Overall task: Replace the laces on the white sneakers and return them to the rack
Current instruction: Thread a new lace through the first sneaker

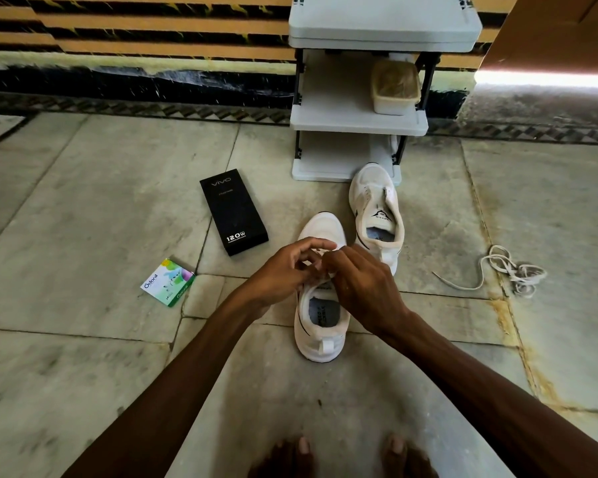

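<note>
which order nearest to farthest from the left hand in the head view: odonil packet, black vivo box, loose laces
From the left hand:
1. black vivo box, just beyond it, to the left
2. odonil packet, farther left
3. loose laces, far off to the right

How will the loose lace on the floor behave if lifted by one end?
The lace lies in slack loops and a tangle, so it is probably floppy and will likely trail and snag on itself. It looks thin and flat, so likely light; a push across the floor may just bunch it.
</note>
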`<state>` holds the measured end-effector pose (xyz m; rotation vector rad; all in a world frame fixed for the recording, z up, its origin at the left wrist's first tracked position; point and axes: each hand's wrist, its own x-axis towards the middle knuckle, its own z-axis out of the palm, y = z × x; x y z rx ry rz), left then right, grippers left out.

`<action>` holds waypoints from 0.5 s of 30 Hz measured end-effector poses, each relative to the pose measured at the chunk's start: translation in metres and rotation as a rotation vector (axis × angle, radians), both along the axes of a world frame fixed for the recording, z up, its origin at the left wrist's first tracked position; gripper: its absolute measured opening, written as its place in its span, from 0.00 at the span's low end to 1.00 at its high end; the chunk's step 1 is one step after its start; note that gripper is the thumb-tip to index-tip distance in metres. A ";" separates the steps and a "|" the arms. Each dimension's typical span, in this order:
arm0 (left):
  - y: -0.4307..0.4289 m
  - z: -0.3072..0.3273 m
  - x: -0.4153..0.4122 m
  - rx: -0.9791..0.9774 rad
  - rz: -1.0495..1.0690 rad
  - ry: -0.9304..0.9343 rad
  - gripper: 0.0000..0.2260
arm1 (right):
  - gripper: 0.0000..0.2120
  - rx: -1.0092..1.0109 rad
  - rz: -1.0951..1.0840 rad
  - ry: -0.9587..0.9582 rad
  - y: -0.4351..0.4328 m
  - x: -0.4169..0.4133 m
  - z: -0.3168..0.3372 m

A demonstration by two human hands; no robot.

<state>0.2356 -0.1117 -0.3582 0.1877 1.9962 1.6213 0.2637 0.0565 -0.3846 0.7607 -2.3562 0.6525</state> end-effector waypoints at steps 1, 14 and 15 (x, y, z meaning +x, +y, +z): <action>0.000 -0.002 0.001 0.003 0.008 0.006 0.17 | 0.03 -0.003 0.012 -0.013 0.000 0.001 0.000; 0.009 -0.004 -0.016 -0.440 -0.177 0.284 0.10 | 0.05 0.296 0.178 0.046 0.019 0.004 -0.016; 0.009 -0.004 -0.017 -0.434 -0.170 0.274 0.09 | 0.05 0.289 0.177 0.045 0.019 0.006 -0.016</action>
